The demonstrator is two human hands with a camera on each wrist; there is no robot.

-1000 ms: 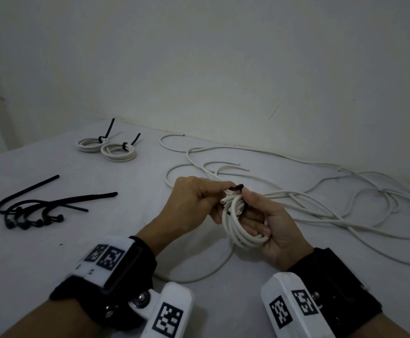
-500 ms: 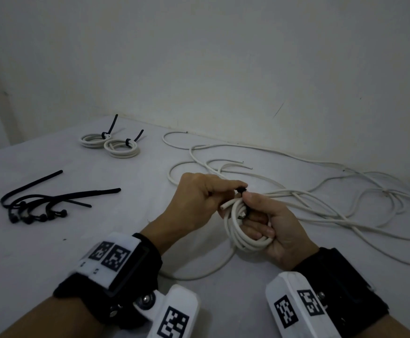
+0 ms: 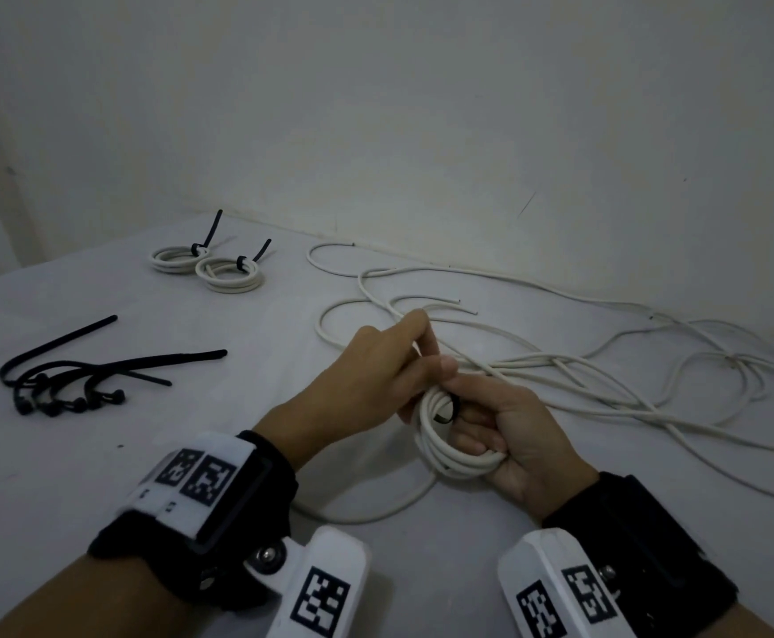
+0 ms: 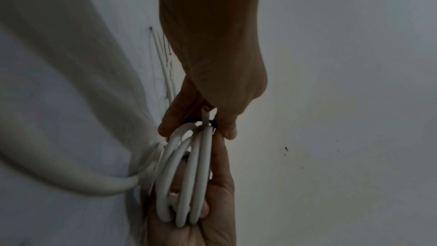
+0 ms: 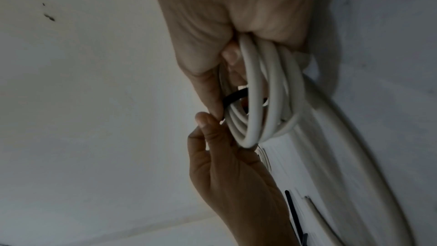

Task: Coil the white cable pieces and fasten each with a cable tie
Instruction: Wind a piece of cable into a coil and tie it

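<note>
My right hand (image 3: 468,423) grips a small coil of white cable (image 3: 449,458) upright above the table, fingers curled through its loops. A black cable tie (image 3: 452,409) wraps the strands at the top of the coil. My left hand (image 3: 438,368) pinches at the tie just above the coil, thumb against fingers. In the left wrist view the coil (image 4: 189,175) stands in the right palm and the tie (image 4: 214,123) sits between my left fingertips. The right wrist view shows the tie (image 5: 236,96) crossing behind the coil (image 5: 260,100). One cable end trails down onto the table.
Two tied coils (image 3: 230,274) with black tie tails lie at the back left. A bunch of spare black cable ties (image 3: 76,379) lies at the left. Loose white cables (image 3: 583,375) sprawl over the right half of the white table (image 3: 99,453), along the wall.
The tie's black tip, earlier held between both thumbs at the coil's top, now shows as a loop round the strands. My left fingers have lifted a little above the coil.
</note>
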